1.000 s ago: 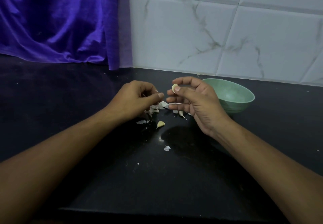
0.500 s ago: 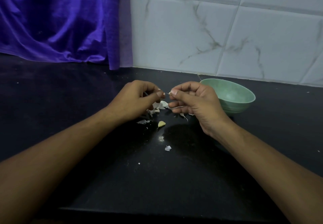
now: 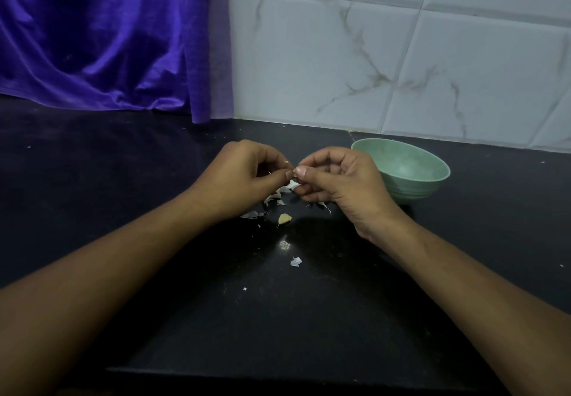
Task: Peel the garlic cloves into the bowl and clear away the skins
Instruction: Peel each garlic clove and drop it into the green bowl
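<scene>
1. The left hand (image 3: 244, 176) and right hand (image 3: 340, 179) both pinch one garlic clove (image 3: 295, 172) with curled fingers, just left of the bowl (image 3: 414, 193).
2. Skins (image 3: 282, 193) and a loose clove (image 3: 284, 219) lie on the counter (image 3: 309, 318), also left of the bowl.
3. Tugging hard could flick the clove away or scatter skins.

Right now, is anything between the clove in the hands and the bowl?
Nothing visible. The left hand and right hand pinch the clove, mostly hidden, just left of the bowl, which stands upright and uncovered. Only the right hand itself lies between. Skins lie on the counter below, off that path.
</scene>
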